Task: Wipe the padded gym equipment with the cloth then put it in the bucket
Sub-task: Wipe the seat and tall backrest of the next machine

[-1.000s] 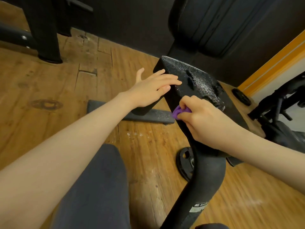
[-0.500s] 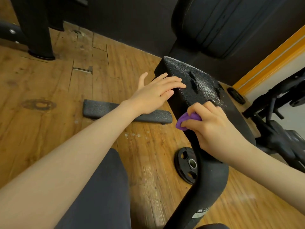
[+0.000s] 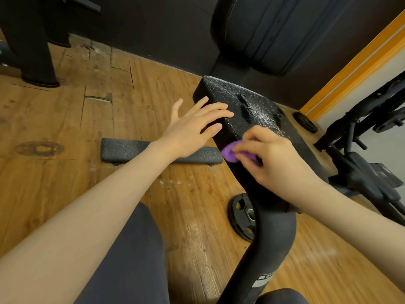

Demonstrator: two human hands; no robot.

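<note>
Black seat pad [image 3: 247, 110] — left hand [image 3: 192, 128] flat, steadying; right hand [image 3: 271, 159] pinching purple cloth [image 3: 230, 152] on side face. Best: firm overlapping strokes — cracked top gently.

The right hand [image 3: 278, 159] pinches a purple cloth [image 3: 232, 153] against the side of a worn black pad [image 3: 245, 108]. The left hand [image 3: 192, 126] rests flat, fingers straight, on the pad's edge above a wooden floor [image 3: 65, 119].

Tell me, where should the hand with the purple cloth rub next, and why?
Probably up onto the top of the pad. The right hand grips the purple cloth against the pad's side, while the top looks speckled and scuffed. The left hand rests flat on the pad's end, steadying it. No bucket shows, so wiping likely goes on first.
</note>
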